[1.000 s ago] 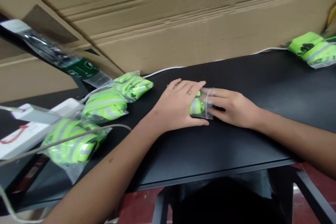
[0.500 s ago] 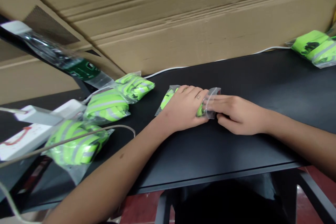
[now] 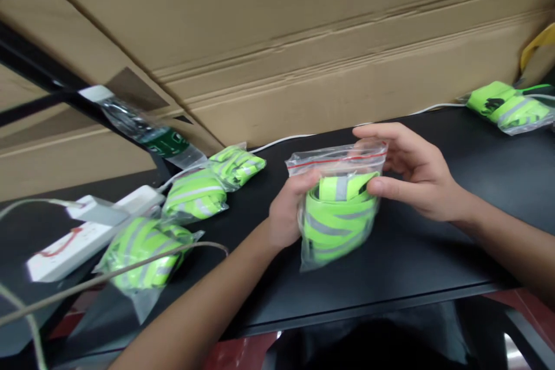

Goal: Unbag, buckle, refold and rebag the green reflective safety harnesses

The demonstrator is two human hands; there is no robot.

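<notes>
A clear zip bag with a red seal line holds a folded lime-green strap with grey reflective stripes. It stands upright above the black table. My left hand is closed on its left side, the thumb lying across the front. At the upper right of the bag is my right hand. Its thumb presses the front of the bag and its fingers curve behind the top corner, where they are partly hidden.
Several similar bagged green straps lie at the left beside a white power strip. Another bagged strap is at the far right. A plastic bottle leans at the left. A loose cable crosses the left side; cardboard stands behind.
The bag was lying on the table under my left hand. Now it is lifted and turned upright, its top facing the cardboard. My right hand has shifted to its upper right edge.
</notes>
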